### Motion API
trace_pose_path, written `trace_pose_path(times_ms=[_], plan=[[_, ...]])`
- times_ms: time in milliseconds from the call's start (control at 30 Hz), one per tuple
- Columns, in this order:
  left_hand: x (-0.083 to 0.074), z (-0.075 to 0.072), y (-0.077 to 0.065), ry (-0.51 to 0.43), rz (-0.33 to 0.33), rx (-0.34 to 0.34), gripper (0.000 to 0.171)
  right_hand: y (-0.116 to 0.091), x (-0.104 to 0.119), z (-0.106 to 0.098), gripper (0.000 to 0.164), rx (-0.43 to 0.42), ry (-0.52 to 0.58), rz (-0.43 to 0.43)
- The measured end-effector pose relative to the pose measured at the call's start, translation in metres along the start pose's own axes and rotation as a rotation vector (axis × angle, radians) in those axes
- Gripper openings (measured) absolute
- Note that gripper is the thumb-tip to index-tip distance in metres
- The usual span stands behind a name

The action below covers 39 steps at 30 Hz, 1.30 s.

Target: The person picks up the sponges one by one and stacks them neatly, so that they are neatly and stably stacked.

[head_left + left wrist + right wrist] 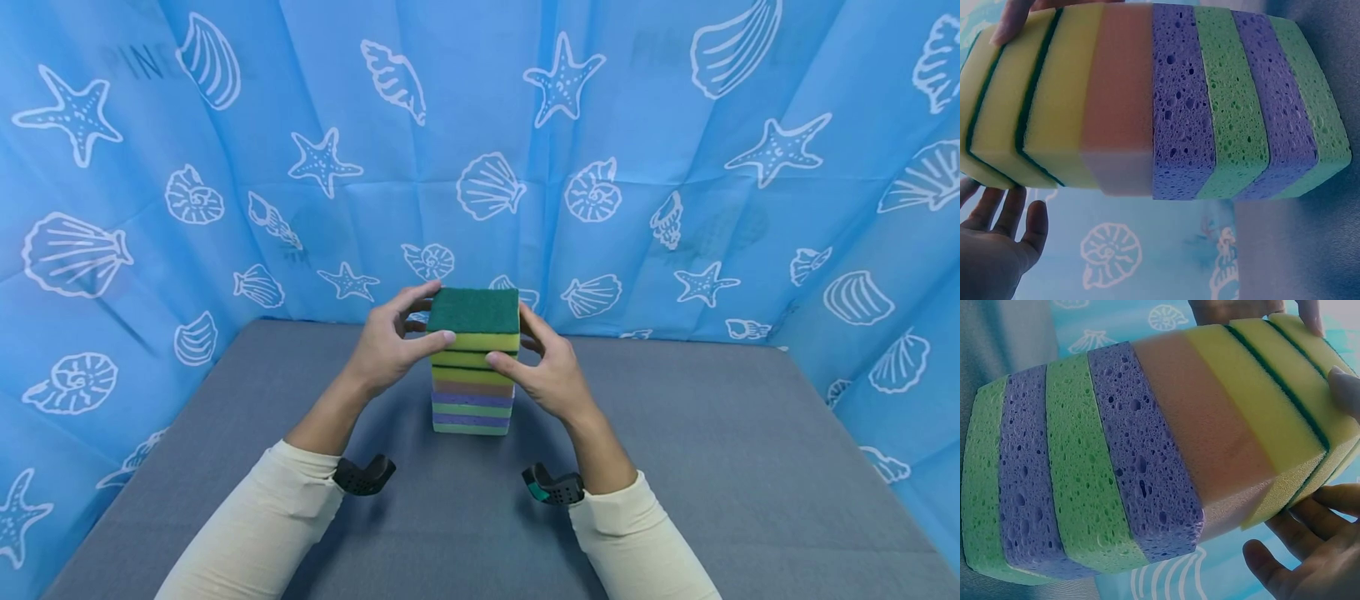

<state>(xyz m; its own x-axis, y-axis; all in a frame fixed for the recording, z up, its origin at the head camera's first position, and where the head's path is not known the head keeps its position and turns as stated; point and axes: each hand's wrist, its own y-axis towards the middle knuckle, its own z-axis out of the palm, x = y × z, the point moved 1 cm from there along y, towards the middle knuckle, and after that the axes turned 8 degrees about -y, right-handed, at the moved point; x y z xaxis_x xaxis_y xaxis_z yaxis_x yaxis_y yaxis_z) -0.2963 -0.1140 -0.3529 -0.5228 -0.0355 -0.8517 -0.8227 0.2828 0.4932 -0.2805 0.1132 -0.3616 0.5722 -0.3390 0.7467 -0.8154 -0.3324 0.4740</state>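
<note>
A tall stack of sponges point(470, 407) stands upright on the grey table. At its top lie yellow sponges point(1013, 106) with dark green scouring faces. Beneath them come a salmon-coloured layer point(1200, 419) and purple point(1141, 450) and green porous sponges point(1082, 450). My left hand point(386, 342) grips the top yellow sponge point(487, 342) from the left, thumb on its front edge. From the right, my right hand point(551, 371) holds the yellow sponge just below, its thumb across the front. Some fingertips of both hands are hidden behind the stack.
The grey cloth-covered table point(712, 467) spreads around the stack. A blue curtain point(480, 125) with white shells and starfish hangs behind and along the sides. Black wrist devices point(365, 476) sit at both cream sleeves point(255, 517).
</note>
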Motion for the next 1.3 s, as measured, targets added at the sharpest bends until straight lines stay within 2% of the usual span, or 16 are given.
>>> trace_pose_path(times_ms=[400,733,1167,1300], plan=[[-0.002,-0.001,0.0,0.002,0.008,0.007,0.064,0.0,0.003,0.001,0.071,-0.002,-0.009,0.009],[0.0,-0.002,-0.002,0.005,-0.017,0.008,0.065,0.0,0.003,0.003,0.071,0.001,0.0,0.018],[-0.002,0.0,-0.006,0.017,-0.004,0.007,0.065,-0.005,0.003,0.003,0.074,0.013,-0.013,0.02],[-0.003,0.0,-0.006,0.026,-0.003,0.006,0.065,-0.005,-0.017,0.004,0.077,0.017,0.0,0.018]])
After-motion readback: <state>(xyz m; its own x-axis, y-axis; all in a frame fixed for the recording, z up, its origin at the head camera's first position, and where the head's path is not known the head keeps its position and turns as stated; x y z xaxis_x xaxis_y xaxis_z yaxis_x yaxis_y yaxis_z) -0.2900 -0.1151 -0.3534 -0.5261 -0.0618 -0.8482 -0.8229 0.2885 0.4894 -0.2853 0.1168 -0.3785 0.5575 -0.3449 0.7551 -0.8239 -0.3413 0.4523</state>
